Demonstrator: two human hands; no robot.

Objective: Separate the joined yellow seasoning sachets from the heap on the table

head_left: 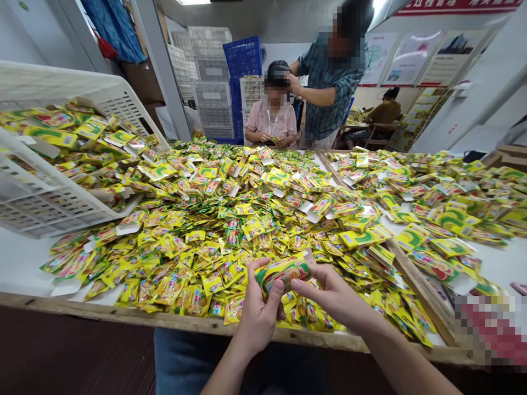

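Note:
A small yellow and green carton (284, 272) with red markings is held up over the near edge of the table. My left hand (260, 307) grips its left end, with the thumb across the front. At the right end, my right hand (335, 293) pinches the carton near a raised pale flap (308, 255). Whether anything is inside the carton cannot be seen. Beneath and beyond both hands lies a heap of small yellow sachets (177, 285), with flat cartons (366, 236) mixed in and piled at the right.
A white plastic basket (49, 203) lies tipped at the left, spilling cartons. A wooden divider (420, 296) runs across the table at the right, with more cartons (448, 219) beyond it. Across the table one person sits and another stands. Stacked crates (212, 88) stand behind.

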